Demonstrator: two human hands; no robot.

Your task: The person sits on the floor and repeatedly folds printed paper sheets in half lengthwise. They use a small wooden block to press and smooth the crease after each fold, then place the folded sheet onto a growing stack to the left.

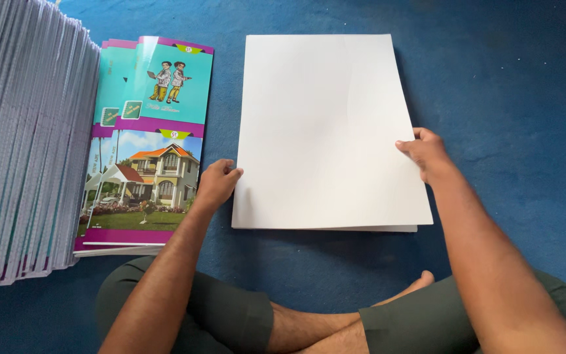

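Running along the far left, a tall slanted stack of booklets (pixel 24 144) is seen edge-on, its top and near end cut off by the frame. Just right of it, a small pile of printed covers (pixel 145 151) lies flat on the blue carpet (pixel 506 85), a cartoon panel on the far half and a house picture on the near half; how many covers are piled there cannot be made out. Next, the left hand (pixel 216 185) is set against the left edge of the white sheets (pixel 329 131), fingers curled over that edge near the near-left corner. The sheets lie flat between the hands, their long axis running near to far, with a lower layer showing along the near edge. The right hand (pixel 427 154) is closed on the right edge, thumb on top, fingers hidden beneath. Both hands are equally close; the underside of the sheets is hidden.
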